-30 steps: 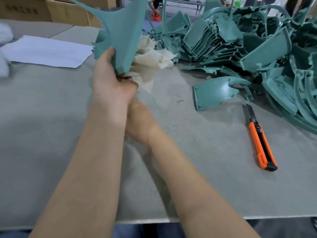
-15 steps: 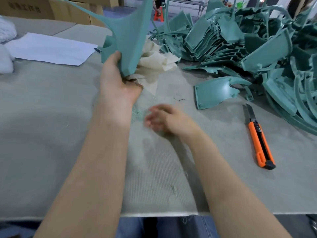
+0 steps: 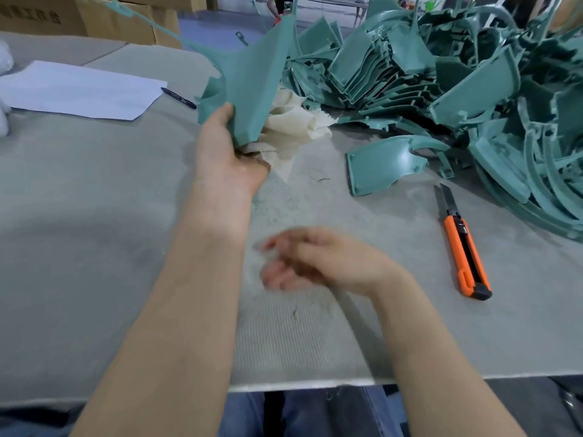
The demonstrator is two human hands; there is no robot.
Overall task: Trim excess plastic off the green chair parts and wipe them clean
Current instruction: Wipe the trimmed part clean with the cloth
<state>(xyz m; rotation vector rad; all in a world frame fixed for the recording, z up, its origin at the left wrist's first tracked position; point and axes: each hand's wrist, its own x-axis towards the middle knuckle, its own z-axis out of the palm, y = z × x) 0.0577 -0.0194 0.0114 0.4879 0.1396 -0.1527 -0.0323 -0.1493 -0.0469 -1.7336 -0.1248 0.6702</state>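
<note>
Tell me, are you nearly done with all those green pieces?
Not nearly. Scrapings on the table hint at some trimming. The left hand grips one green part with the cloth bunched against it; the right hand is empty and the knife lies aside. A heap of parts waits, and I cannot tell which are finished.

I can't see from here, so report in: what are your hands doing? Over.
Left hand grips green chair part, cloth bunched against it. Right hand open, empty, blurred. Knife lies on table, untouched. Nothing blocking.
</note>
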